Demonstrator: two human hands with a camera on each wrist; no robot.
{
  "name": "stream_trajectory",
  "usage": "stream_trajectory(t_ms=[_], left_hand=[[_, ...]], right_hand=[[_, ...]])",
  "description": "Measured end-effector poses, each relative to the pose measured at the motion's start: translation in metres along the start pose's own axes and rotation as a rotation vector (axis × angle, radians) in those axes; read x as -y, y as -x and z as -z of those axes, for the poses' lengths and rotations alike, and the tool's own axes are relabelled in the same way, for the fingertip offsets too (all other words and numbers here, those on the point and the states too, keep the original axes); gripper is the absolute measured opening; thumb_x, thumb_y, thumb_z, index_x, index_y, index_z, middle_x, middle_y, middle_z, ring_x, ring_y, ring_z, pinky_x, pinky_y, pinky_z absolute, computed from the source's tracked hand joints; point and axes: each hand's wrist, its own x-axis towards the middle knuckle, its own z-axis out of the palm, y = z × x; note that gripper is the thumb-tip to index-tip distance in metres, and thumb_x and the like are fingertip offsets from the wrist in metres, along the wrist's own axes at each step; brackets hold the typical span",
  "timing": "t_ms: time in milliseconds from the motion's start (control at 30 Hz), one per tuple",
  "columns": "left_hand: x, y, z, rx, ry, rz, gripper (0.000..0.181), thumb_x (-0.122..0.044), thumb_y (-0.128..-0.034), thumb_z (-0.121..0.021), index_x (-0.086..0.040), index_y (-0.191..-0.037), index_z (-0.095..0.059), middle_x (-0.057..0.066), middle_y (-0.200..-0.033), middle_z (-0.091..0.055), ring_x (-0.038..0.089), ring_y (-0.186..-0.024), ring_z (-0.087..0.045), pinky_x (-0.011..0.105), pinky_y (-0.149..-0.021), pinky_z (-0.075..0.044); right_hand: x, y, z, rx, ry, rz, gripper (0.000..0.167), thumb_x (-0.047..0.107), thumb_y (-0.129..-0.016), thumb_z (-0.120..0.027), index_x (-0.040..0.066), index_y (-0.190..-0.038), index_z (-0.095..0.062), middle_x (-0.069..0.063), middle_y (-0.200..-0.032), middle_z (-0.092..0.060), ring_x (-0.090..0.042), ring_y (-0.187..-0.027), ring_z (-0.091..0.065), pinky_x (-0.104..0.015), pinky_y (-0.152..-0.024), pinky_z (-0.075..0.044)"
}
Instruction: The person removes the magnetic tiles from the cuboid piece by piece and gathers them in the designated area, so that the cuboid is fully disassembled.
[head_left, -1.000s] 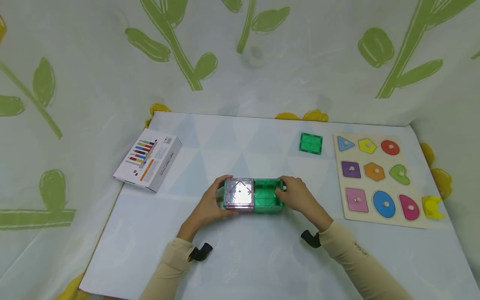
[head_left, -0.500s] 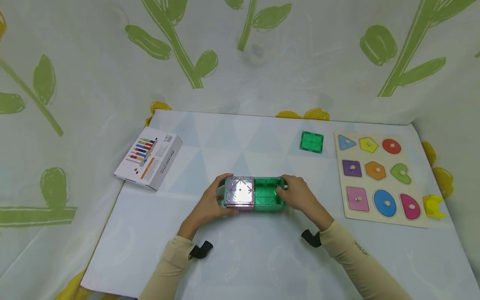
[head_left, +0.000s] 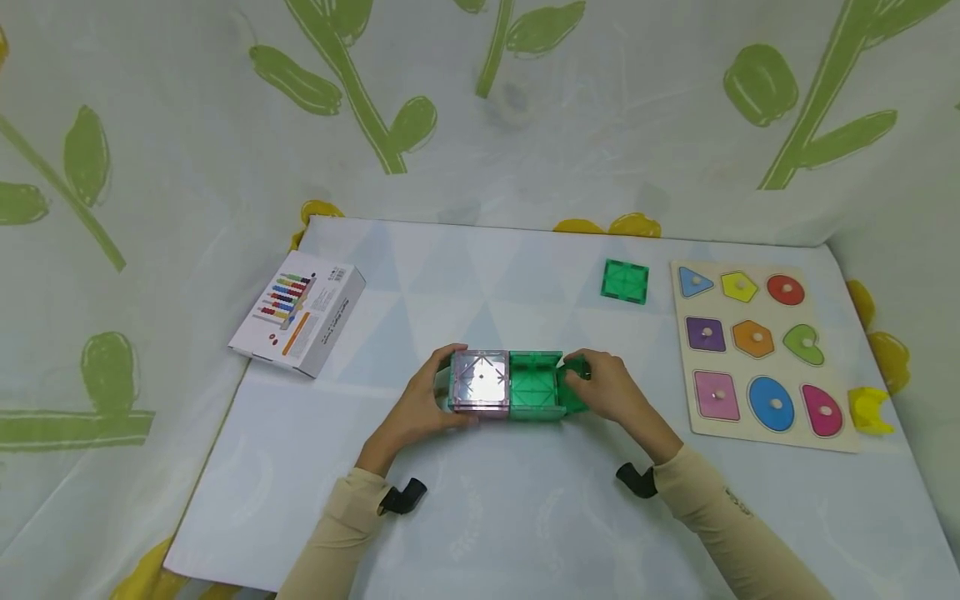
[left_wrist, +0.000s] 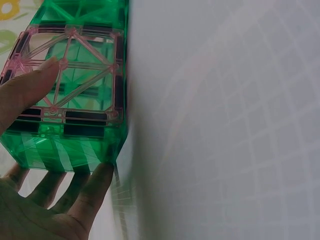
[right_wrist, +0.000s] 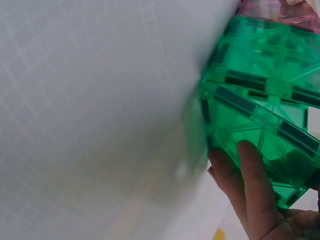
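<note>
Green panel (right_wrist: 265,136) tilts, pinched by your right hand (head_left: 611,387); your left hand (head_left: 415,408) grips the box (head_left: 536,413): half-roofed, that end seemingly unclosed.

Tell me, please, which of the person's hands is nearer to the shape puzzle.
Right: the right hand, holding a green tile, is left of the shape puzzle, not touching it; the left hand is farther left, at the pink tile.
</note>
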Motion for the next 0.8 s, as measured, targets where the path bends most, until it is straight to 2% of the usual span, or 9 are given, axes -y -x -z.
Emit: stream_trajectory(t_ms=[233,400,500,633,800], left_hand=[[0.0,0.0,0.0,0.003,0.0,-0.002,0.108,-0.014,-0.0632,-0.095,-0.035,-0.15,-0.035,0.005,-0.153,-0.046,0.035,-0.15,-0.035,0.068,-0.116,-0.031],[-0.001,-0.001,0.001,0.005,-0.01,0.004,0.108,-0.014,-0.0633,-0.095,-0.035,-0.15,-0.034,0.005,-0.155,-0.044,0.035,-0.151,-0.033,0.069,-0.117,-0.029],[-0.001,-0.001,0.001,0.005,-0.001,0.004,0.108,-0.014,-0.0631,-0.096,-0.035,-0.15,-0.034,0.006,-0.156,-0.043,0.035,-0.151,-0.032,0.068,-0.116,-0.032],[0.0,-0.001,0.001,0.007,0.007,0.003,0.108,-0.014,-0.063,-0.096,-0.035,-0.15,-0.034,0.006,-0.156,-0.042,0.035,-0.151,-0.032,0.068,-0.115,-0.033],[0.001,-0.001,0.001,0.012,0.004,0.008,0.108,-0.014,-0.0634,-0.096,-0.036,-0.15,-0.034,0.005,-0.156,-0.043,0.035,-0.151,-0.032,0.068,-0.117,-0.03]], right_hand=[[-0.003,0.001,0.001,-0.005,-0.006,0.002,0.036,0.015,-0.097,-0.054,-0.002,-0.126,-0.064,-0.001,-0.062,-0.044,-0.013,-0.052,-0.037,-0.026,-0.049,-0.035],[-0.009,0.005,0.004,-0.019,-0.011,0.004,0.034,0.017,-0.096,-0.056,-0.002,-0.122,-0.067,-0.007,-0.069,-0.056,-0.016,-0.059,-0.046,-0.027,-0.051,-0.038],[-0.012,0.007,0.008,-0.017,-0.013,0.006,0.032,0.018,-0.097,-0.058,-0.003,-0.12,-0.068,-0.015,-0.086,-0.068,-0.019,-0.068,-0.053,-0.028,-0.054,-0.043],[-0.015,0.01,0.011,-0.008,-0.009,0.007,0.031,0.019,-0.098,-0.06,-0.003,-0.118,-0.069,-0.022,-0.107,-0.073,-0.023,-0.083,-0.063,-0.029,-0.063,-0.051],[-0.019,0.014,0.015,0.014,-0.006,0.013,0.032,0.02,-0.097,-0.062,-0.004,-0.117,-0.069,-0.021,-0.103,-0.074,-0.02,-0.079,-0.062,-0.028,-0.061,-0.051]])
